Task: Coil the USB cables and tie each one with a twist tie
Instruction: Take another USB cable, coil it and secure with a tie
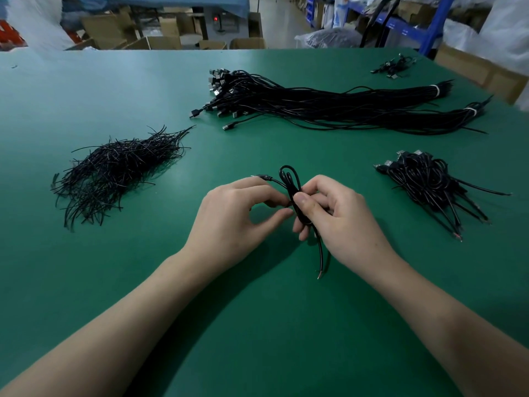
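Observation:
A black coiled USB cable (289, 179) is held above the green table (143, 90) at the centre. My right hand (337, 213) grips the coil's middle, thumb pressed on top, with the loops sticking up and the bare wire end (321, 262) hanging below. My left hand (237, 213) pinches a thin black twist tie at the coil's middle between thumb and forefinger. One tie end (259, 176) pokes out to the left above my fingers.
A heap of black twist ties (114, 170) lies at the left. A long bundle of uncoiled USB cables (329, 104) stretches across the back. Several coiled, tied cables (429, 181) are piled at the right. A few more cables (393, 65) lie far back right. Boxes and shelves stand beyond the table.

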The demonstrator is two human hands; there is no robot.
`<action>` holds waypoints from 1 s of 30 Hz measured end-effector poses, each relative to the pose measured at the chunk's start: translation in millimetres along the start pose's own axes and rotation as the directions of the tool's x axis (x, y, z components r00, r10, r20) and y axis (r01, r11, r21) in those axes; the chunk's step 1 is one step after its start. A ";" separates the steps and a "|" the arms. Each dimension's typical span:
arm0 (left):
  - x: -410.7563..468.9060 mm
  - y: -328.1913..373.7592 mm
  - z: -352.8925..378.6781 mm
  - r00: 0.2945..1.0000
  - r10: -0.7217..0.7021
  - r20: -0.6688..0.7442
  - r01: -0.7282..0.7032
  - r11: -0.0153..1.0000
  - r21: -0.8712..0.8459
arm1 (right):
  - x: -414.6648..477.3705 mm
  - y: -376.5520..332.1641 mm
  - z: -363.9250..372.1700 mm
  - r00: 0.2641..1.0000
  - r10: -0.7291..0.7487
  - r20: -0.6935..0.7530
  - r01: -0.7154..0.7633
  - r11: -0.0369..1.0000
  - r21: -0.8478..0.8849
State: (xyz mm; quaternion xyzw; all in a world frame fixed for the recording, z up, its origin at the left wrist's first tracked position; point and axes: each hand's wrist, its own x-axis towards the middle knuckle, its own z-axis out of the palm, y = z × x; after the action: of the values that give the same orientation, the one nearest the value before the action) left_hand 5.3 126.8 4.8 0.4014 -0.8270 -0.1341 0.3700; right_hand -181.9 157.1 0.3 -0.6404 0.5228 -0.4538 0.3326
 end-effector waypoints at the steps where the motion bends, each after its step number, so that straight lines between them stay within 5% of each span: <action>1: -0.3 0.3 0.3 1.000 0.001 -0.003 -0.001 1.000 0.011 | -0.1 0.3 0.8 1.000 -0.001 0.001 0.001 1.000 -0.005; 11: 2.9 0.4 -2.2 0.991 -0.135 0.014 0.136 0.979 -0.149 | 1.6 0.3 0.1 0.990 0.114 0.080 -0.131 0.961 0.242; 18: 3.6 -5.5 -1.0 0.911 -0.319 0.262 0.412 0.741 -0.531 | 1.8 -0.9 0.6 0.992 0.098 0.083 -0.119 0.941 0.317; 22: 4.0 -5.3 0.0 0.866 -0.388 0.316 0.500 0.652 -0.570 | 1.7 0.9 2.6 0.994 0.067 0.081 -0.089 0.950 0.299; 30: 0.0 -3.2 4.1 0.940 -0.248 0.233 0.335 0.798 -0.501 | 1.8 7.0 3.7 0.999 0.002 0.050 -0.011 0.985 0.173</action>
State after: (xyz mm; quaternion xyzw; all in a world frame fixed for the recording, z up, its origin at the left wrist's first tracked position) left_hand 4.2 124.4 0.3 0.3935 -0.7110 -0.4450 0.3762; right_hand -181.0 153.6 -7.0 -0.6184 0.4752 -0.4805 0.4011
